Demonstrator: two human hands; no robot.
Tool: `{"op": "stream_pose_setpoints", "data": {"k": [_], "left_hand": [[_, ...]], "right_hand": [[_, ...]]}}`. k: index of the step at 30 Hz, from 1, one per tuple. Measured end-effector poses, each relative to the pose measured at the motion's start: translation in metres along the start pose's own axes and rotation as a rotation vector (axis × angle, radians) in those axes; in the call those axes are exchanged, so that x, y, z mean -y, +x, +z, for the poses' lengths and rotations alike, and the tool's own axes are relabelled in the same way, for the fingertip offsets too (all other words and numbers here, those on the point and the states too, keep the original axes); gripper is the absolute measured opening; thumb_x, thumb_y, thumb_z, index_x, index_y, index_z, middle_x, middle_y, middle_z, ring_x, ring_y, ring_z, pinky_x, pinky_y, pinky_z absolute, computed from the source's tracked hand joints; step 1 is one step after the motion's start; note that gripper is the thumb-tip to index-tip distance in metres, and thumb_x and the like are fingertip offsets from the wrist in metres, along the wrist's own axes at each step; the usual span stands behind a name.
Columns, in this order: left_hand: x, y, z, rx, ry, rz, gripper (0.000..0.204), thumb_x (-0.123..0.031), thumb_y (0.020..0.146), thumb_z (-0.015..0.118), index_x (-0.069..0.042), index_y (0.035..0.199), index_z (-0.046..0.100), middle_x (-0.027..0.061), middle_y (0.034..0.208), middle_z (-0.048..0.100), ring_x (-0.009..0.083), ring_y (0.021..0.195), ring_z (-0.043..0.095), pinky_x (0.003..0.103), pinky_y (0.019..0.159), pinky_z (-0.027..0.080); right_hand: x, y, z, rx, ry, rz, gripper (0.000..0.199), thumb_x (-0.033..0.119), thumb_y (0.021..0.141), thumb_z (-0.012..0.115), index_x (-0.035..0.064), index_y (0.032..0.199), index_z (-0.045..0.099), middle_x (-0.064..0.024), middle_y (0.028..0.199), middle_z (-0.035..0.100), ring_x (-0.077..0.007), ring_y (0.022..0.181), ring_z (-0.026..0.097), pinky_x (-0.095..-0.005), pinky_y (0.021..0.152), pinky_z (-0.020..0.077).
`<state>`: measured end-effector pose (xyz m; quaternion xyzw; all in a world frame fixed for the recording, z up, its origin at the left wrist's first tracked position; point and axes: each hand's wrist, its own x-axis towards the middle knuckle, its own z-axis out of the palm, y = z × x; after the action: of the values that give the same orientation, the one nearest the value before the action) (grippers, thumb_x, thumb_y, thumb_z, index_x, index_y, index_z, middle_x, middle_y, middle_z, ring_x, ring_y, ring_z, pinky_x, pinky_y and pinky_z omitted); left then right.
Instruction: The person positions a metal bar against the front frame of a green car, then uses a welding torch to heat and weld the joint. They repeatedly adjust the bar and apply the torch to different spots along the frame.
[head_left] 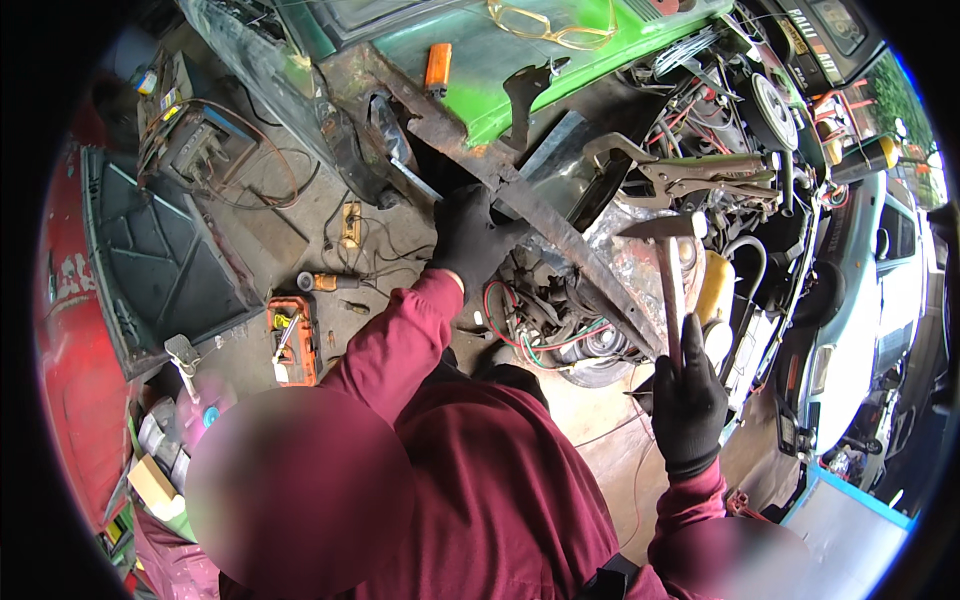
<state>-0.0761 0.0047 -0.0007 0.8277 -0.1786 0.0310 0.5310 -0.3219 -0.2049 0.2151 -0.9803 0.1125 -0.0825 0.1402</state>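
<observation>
Right hand (690, 408) gripping hammer (670, 285), head farther forward, left hand (470, 240) at rusty strip (572, 246), grip unclear

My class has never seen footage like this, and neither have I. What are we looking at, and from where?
No machine here: a person works with two hands in dark gloves. The single picture comes from a wide fisheye camera on their head, looking down, so straight edges bend near the rim. The right hand grips a hammer by its handle. The left hand is at a rusty metal strip; its grip is partly hidden. On the green panel lie a small orange object and yellow-framed glasses.
</observation>
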Motion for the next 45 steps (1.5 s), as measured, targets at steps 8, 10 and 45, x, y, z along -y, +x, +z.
{"op": "stream_pose_setpoints", "data": {"k": [8, 10, 45], "left_hand": [[0.004, -0.074, -0.026, -0.245, -0.017, -0.048, 0.050, -0.031, 0.098, 0.082, 0.002, 0.133, 0.066, 0.0233, 0.141, 0.066, 0.0402, 0.134, 0.061, 0.049, 0.118, 0.046], [0.018, -0.128, -0.037, -0.259, 0.050, -0.178, 0.049, -0.030, 0.099, 0.081, 0.001, 0.133, 0.067, 0.0232, 0.139, 0.067, 0.0395, 0.133, 0.062, 0.047, 0.117, 0.047], [0.223, -0.622, 0.049, 0.176, 0.167, -1.146, 0.046, -0.043, 0.099, 0.077, -0.006, 0.126, 0.075, 0.0203, 0.128, 0.076, 0.0397, 0.123, 0.071, 0.049, 0.106, 0.057]], "right_hand": [[-0.061, -0.022, -0.004, 0.263, 0.145, 0.112, 0.060, 0.012, 0.107, 0.068, -0.0001, 0.163, 0.052, -0.0250, 0.131, 0.077, -0.0257, 0.102, 0.080, -0.0402, 0.085, 0.0617], [-0.075, -0.016, -0.002, 0.272, 0.043, 0.070, 0.061, 0.019, 0.106, 0.071, 0.0067, 0.163, 0.054, -0.0252, 0.124, 0.075, -0.0331, 0.099, 0.079, -0.0443, 0.082, 0.0611], [-0.058, 0.050, 0.146, -0.236, -0.560, -0.688, 0.094, 0.025, 0.098, 0.080, 0.0137, 0.176, 0.029, -0.0271, 0.164, 0.050, -0.0457, 0.144, 0.058, -0.0507, 0.115, 0.0526]]}}
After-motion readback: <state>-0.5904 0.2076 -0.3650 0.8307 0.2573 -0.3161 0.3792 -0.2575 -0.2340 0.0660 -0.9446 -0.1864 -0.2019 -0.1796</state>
